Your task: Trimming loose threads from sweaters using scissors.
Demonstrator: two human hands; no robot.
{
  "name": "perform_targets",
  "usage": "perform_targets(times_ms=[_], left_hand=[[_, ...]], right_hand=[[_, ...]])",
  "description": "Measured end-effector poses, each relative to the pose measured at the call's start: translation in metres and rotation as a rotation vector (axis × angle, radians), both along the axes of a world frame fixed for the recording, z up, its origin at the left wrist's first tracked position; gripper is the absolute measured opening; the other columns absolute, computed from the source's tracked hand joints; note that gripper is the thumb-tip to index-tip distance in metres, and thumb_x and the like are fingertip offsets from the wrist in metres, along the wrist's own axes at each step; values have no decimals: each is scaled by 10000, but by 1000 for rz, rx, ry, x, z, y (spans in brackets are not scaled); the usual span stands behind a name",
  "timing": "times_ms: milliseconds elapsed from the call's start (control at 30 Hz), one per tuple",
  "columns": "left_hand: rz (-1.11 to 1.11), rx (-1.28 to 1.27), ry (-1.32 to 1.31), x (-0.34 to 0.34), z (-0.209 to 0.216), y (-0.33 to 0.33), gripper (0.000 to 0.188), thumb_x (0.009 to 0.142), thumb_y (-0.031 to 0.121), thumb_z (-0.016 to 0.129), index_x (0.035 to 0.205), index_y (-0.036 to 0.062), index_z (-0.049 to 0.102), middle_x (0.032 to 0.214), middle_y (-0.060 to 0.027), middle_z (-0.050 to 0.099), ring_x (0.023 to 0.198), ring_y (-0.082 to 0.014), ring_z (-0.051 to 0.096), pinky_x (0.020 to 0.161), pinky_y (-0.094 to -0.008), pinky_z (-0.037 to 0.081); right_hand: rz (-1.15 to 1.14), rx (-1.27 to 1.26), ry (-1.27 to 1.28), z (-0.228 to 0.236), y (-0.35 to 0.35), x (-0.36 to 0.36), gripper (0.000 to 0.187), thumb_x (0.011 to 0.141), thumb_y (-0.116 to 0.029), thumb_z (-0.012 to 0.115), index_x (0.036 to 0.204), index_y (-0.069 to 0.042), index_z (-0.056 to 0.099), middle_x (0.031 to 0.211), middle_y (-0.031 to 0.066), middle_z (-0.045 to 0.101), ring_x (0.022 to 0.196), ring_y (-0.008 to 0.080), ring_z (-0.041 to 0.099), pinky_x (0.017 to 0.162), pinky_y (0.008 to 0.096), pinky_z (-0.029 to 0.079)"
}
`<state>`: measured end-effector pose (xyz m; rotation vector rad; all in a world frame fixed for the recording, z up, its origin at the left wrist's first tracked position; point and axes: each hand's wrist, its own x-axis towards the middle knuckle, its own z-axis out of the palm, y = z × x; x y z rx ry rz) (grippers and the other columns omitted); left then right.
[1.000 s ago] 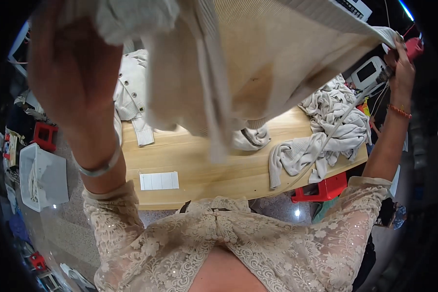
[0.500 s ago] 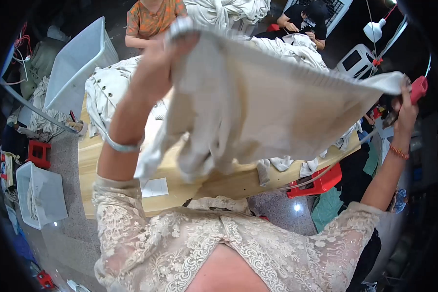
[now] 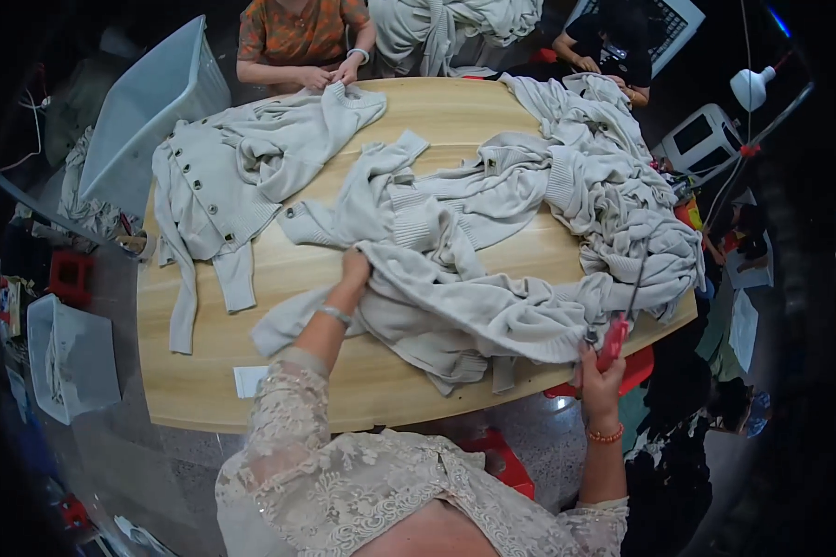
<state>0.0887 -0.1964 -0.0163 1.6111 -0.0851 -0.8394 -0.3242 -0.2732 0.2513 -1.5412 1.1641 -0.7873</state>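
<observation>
A light grey knitted sweater (image 3: pixel 478 302) lies bunched across the front of the wooden table (image 3: pixel 195 390). My left hand (image 3: pixel 355 269) is closed on its edge near the table's middle. At the front right, my right hand (image 3: pixel 602 379) is closed around a red-handled tool (image 3: pixel 613 342) and the sweater's other end. From the handle a long, thin dark shaft points away over the knitwear; its exact kind is unclear. Touching the held sweater are another crumpled grey knit (image 3: pixel 418 218) behind it and a heap of grey knitwear (image 3: pixel 622 204) on the right.
Across the table a person in an orange patterned top (image 3: pixel 302 42) handles a buttoned cardigan (image 3: pixel 218 176). Another person in black (image 3: pixel 613 46) works at the far right. A white paper (image 3: pixel 251 381) lies at the front edge. Plastic bins (image 3: pixel 74 357) and red stools (image 3: pixel 503 464) stand around.
Both hands have come down from the raised, stretched sweater, which now lies on the table. The red-handled tool has moved down and left with my right hand.
</observation>
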Motion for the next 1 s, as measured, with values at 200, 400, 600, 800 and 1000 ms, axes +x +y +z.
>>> perform_targets(times_ms=[200,400,600,800,1000], left_hand=[[-178,-432,340,-78,44,-133,208,886,107,555,1058,30,644,968,-65,676,852,-153,635,736,-311,516],[-694,-371,-440,-108,131,-184,274,897,178,427,956,15,639,903,-59,646,803,-161,559,722,-324,468],[-807,-271,44,-88,278,-92,270,929,231,489,1009,34,656,935,-68,667,776,-147,637,673,-307,524],[-763,-598,527,-105,332,14,273,928,214,541,1054,-11,631,985,-108,684,858,-192,675,775,-330,559],[-647,-937,831,-141,347,85,369,996,219,424,1276,-15,477,1205,-150,599,1082,-258,613,963,-392,491]], right_hand=[[-161,-114,-44,16,-18,-49,66,948,-97,565,929,-74,506,565,-46,450,403,53,389,381,223,296],[-291,-408,6,86,-51,-59,138,933,-148,600,828,-86,537,596,-44,445,427,38,369,401,217,253],[-399,-589,-48,153,-104,-79,148,936,-175,604,816,-99,564,558,-52,452,445,30,379,432,197,252],[-306,-580,-15,187,-136,-55,195,910,-208,644,771,-88,577,540,-41,476,441,33,404,424,203,286],[-105,-620,6,204,-162,84,204,874,-250,678,757,-97,614,558,-63,480,445,22,379,430,204,258]])
